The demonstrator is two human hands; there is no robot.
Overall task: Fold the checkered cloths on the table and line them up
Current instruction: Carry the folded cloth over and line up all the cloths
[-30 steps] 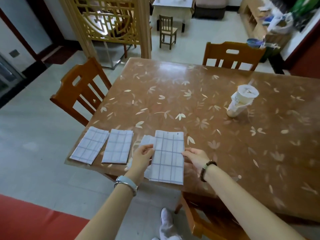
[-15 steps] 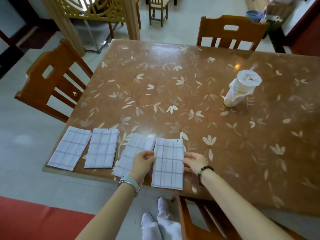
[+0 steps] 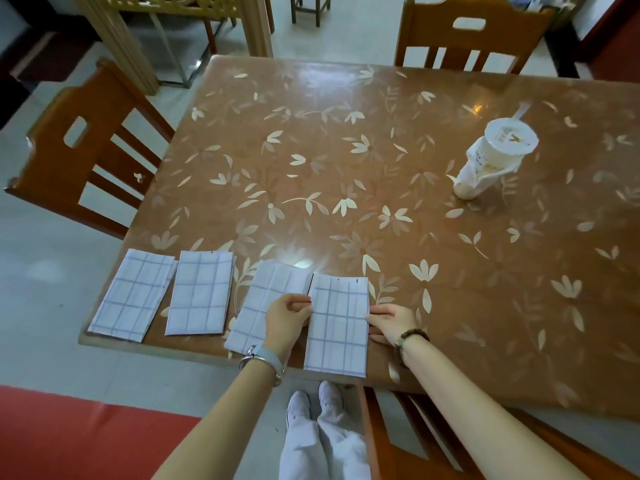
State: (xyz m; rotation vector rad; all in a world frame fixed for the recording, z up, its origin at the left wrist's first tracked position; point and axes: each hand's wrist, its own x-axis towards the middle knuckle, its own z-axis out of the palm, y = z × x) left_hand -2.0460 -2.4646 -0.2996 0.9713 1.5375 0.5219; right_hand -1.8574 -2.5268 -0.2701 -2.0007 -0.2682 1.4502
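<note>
Several folded white cloths with a blue check lie in a row along the near edge of the brown table [image 3: 346, 150]. The leftmost cloth [image 3: 133, 294] and the second cloth [image 3: 201, 292] lie apart from my hands. The third cloth [image 3: 263, 299] is partly hidden under my left hand [image 3: 289, 318]. The rightmost cloth [image 3: 337, 323] lies flat between both hands: my left hand pinches its left edge, and my right hand [image 3: 393, 322] presses fingertips on its right edge.
A white lidded drink cup with a straw, in a plastic bag [image 3: 491, 157], stands at the right of the table. Wooden chairs stand at the left [image 3: 86, 147], at the far side [image 3: 471, 36] and under the near edge [image 3: 415, 431]. A red mat [image 3: 69, 438] covers the floor at lower left.
The rightmost cloth, earlier overlapping the third one, has been shifted right and laid flat beside it. The view has tilted down and nearer to the table.
</note>
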